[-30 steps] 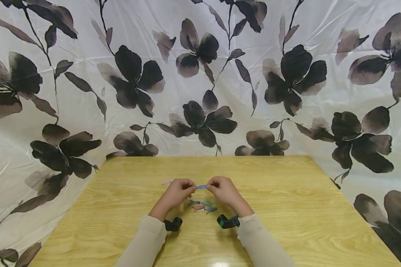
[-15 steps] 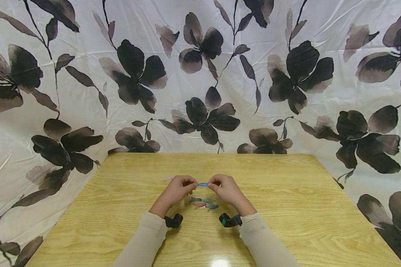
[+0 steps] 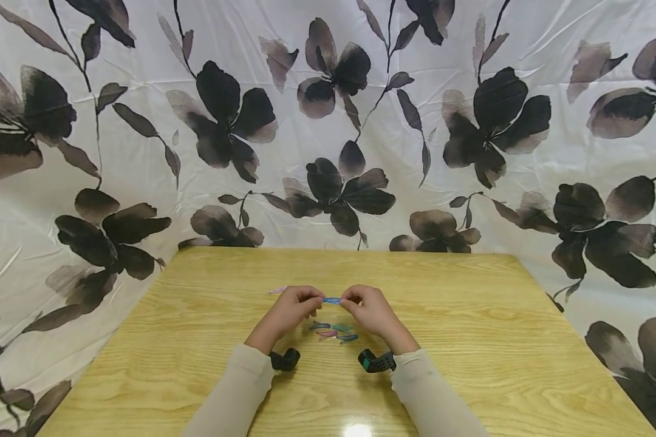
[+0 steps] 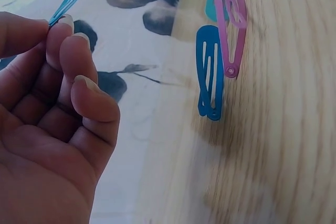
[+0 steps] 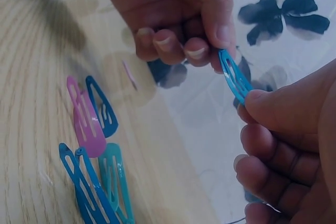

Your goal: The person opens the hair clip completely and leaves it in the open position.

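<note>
Between both hands a blue snap hair clip (image 3: pixel 331 300) is held up above the table. My left hand (image 3: pixel 295 306) pinches one end of it between thumb and forefinger, its other fingers loosely curled. At the opposite end my right hand (image 3: pixel 369 306) pinches the clip the same way. In the right wrist view the held clip (image 5: pixel 234 77) spans the gap between the two thumbs. Below the hands lies a loose group of hair clips: a pink one (image 5: pixel 89 124), a teal one (image 5: pixel 116 182) and two blue ones, including a blue clip (image 4: pixel 210 72).
A pink hair clip (image 3: pixel 277 290) lies apart on the wooden table (image 3: pixel 443 340), beyond the left hand. A floral cloth (image 3: pixel 284 145) hangs behind the table and along its sides. Each wrist wears a black strap with a device (image 3: pixel 374 361).
Both hands keep their pinch on the blue hair clip, with barely any movement. The whole scene shifts slightly as the head camera tilts. The loose clips stay where they lie.
</note>
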### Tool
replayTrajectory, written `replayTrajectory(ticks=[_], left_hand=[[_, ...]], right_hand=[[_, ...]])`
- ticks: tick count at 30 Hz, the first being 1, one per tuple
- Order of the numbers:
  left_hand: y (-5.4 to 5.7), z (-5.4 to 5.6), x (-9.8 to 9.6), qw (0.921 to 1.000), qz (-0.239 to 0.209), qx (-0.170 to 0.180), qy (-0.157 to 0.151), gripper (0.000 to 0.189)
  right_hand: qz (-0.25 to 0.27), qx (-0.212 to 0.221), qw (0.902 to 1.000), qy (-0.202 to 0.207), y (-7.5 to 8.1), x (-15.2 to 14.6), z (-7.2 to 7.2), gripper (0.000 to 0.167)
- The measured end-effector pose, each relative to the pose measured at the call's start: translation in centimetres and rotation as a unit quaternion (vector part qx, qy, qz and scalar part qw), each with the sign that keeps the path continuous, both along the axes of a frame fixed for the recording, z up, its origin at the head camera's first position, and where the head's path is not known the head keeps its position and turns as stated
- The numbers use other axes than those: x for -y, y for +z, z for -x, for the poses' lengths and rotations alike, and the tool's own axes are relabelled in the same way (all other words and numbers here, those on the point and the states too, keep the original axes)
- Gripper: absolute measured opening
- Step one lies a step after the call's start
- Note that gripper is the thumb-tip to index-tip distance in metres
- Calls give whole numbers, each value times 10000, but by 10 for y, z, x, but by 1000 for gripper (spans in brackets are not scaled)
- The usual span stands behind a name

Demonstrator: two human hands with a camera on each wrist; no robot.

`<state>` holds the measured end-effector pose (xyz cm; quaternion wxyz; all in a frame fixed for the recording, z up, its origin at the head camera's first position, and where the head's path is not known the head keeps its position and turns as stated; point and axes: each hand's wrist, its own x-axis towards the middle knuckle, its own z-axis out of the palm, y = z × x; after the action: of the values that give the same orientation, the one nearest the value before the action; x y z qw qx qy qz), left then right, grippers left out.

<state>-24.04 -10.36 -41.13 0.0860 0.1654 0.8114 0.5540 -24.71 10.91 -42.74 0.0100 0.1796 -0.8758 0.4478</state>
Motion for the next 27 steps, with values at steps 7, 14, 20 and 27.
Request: replayTrajectory(ticks=[7, 14, 20, 27], left_hand=[[-3, 5, 3, 9996, -206, 11, -200, 25], [-3, 4, 2, 9993, -267, 20, -275, 26], [0, 4, 2, 9991, -264, -5, -329, 26], [-18, 17, 4, 9991, -215, 104, -338, 27]], right_hand=[[46, -61, 10000, 27, 0, 0, 0, 10], [37, -65, 10000, 46, 0, 0, 0, 11], [52, -106, 9999, 7, 0, 0, 1, 10], [36, -61, 10000, 39, 0, 0, 0, 9]])
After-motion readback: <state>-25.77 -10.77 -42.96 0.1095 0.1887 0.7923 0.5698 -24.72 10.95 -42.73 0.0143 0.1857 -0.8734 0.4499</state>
